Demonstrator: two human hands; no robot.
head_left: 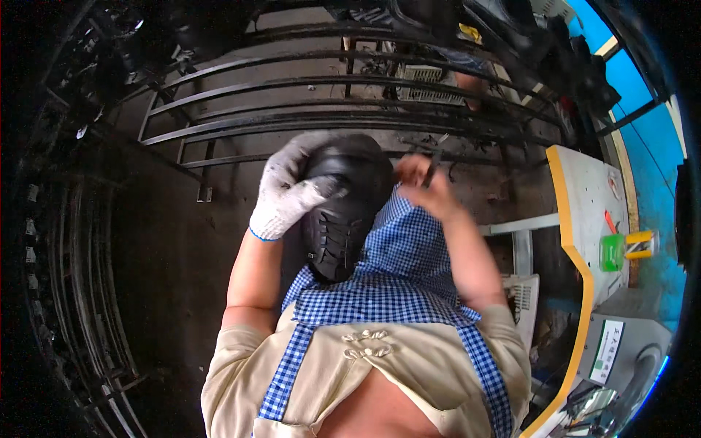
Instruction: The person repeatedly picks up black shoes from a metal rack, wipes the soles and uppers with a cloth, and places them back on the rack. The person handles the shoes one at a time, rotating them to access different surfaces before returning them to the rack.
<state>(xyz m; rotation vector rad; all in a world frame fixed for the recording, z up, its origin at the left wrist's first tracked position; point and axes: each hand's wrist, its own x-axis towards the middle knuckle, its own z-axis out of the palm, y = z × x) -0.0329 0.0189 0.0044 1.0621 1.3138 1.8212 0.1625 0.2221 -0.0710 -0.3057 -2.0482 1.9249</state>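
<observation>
A black lace-up shoe is held over my lap, its toe pointing away from me and its laced opening toward my body. My left hand, in a white knitted glove with dark smudges on the thumb, grips the shoe from its left side; the thumb lies across the top of the toe. Just right of the toe is my bare right hand, blurred by motion. Its fingers are curled round a thin dark tool, whose kind I cannot make out. Behind the shoe lies my blue checked apron.
Black metal rack rails run across in front of me, with dark shoes at the top. To the right stands a white worktable with a yellow edge, carrying a green container and a grey machine. A pale crate sits beyond the rails.
</observation>
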